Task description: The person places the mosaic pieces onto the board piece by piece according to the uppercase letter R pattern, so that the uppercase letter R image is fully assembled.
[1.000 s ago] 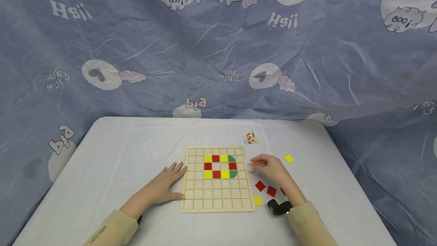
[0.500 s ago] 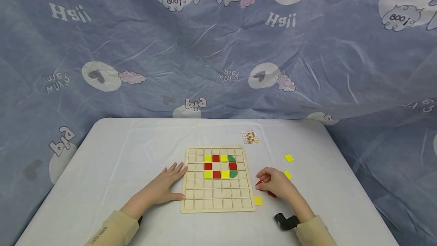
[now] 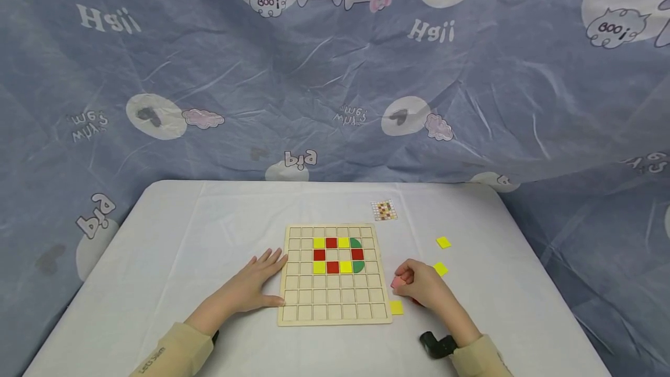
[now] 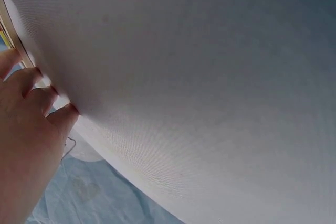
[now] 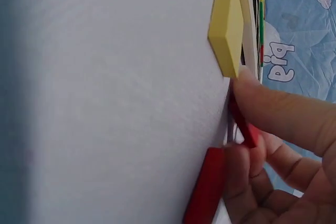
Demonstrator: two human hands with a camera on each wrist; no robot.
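My right hand (image 3: 421,285) pinches a red square tile (image 5: 242,121) between thumb and fingers, just right of the wooden grid board (image 3: 303,312). The tile is tilted up on edge. Another red tile (image 5: 206,187) lies on the table beside those fingers and is mostly covered by the hand in the head view. My left hand (image 3: 251,285) lies with spread fingers at the board's left edge, thumb and fingertips touching it. Red, yellow and green pieces form a ring in the upper part of the board, including a green rounded piece (image 3: 358,267).
One yellow tile (image 3: 396,307) lies against the board's lower right edge. Two more, a far yellow tile (image 3: 444,242) and a nearer yellow tile (image 3: 440,269), lie to the right. A small pattern card (image 3: 384,210) sits behind the board. A black object (image 3: 437,345) is at the right wrist.
My right hand has moved toward me from beside the board's upper right, down to the red tiles, and has pinched one and tipped it up. The left hand stays put.
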